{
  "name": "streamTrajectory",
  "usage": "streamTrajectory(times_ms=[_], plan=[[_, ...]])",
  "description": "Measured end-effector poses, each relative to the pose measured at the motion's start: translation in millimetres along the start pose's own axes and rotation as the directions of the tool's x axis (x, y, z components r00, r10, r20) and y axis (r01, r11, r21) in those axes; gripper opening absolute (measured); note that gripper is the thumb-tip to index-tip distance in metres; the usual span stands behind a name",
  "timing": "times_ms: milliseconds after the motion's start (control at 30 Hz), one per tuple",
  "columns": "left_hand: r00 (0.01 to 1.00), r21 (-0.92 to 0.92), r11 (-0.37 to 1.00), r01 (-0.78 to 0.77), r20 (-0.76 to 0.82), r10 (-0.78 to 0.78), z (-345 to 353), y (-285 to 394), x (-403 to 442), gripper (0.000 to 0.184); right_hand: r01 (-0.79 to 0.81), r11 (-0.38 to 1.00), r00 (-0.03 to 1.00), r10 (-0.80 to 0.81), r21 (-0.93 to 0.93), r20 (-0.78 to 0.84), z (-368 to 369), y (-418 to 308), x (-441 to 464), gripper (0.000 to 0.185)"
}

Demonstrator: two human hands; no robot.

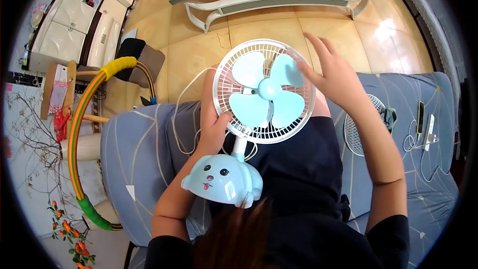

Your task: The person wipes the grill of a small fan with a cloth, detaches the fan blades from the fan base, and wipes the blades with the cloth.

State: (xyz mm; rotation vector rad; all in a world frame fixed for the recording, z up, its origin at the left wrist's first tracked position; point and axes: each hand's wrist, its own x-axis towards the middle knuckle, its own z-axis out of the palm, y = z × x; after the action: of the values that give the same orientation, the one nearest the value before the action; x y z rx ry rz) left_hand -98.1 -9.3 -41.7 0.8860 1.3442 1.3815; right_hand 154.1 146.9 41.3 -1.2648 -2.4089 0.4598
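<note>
My left hand [214, 132] grips the fan [269, 89] by its near-left rim over my lap [306, 157], my right hand [334, 73] is spread loose at its right edge, and with 4 blades [289, 108] uncovered, this looks like blade work, next calling for a steady left hold.

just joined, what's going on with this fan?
A seated person has a desk fan with a dog-shaped base in front of them. The left hand holds the lower-left edge of its cage; the right hand is open at the upper-right rim, though whether it touches is unclear. The blue blades are uncovered in front, and a separate white grille lies on the sofa to the right.
</note>
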Motion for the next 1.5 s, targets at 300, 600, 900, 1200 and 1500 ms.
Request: streamTrajectory(times_ms=[300, 600, 900, 1200, 1500], plan=[[0.982, 0.164, 0.979, 0.118, 0.128, -0.139, -16.3, 10.0, 15.9, 0.058, -0.466, 0.57, 0.875, 0.41, 0.677, 0.257, 67.9, 40.7, -29.3, 0.035], [0.98, 0.823, 0.538, -0.181, 0.197, 0.028, -27.9, 127.3, 11.8, 0.047, -0.268, 0.51, 0.928, 0.363, 0.817, 0.078, 76.4, 18.1, -27.2, 0.015], [0.942, 0.881, 0.46, -0.11, 0.24, -0.235, -1.0, 135.5, 6.3, 0.08, -0.2, 0.7, 0.946, 0.32, 0.686, -0.05, 46.7, -41.4, -14.2, 0.015], [0.906, 0.892, 0.332, -0.306, 0.381, -0.187, -3.8, 116.9, 8.4, 0.085, -0.095, 0.811, 0.969, 0.208, 0.578, -0.132, 29.7, -70.1, -18.0, 0.016], [0.868, 0.624, 0.763, 0.167, 0.274, -0.414, -23.3, 106.8, 23.4, 0.055, -0.052, 0.889, 0.968, 0.157, 0.455, -0.195, 34.1, -89.0, -27.1, 0.033]])
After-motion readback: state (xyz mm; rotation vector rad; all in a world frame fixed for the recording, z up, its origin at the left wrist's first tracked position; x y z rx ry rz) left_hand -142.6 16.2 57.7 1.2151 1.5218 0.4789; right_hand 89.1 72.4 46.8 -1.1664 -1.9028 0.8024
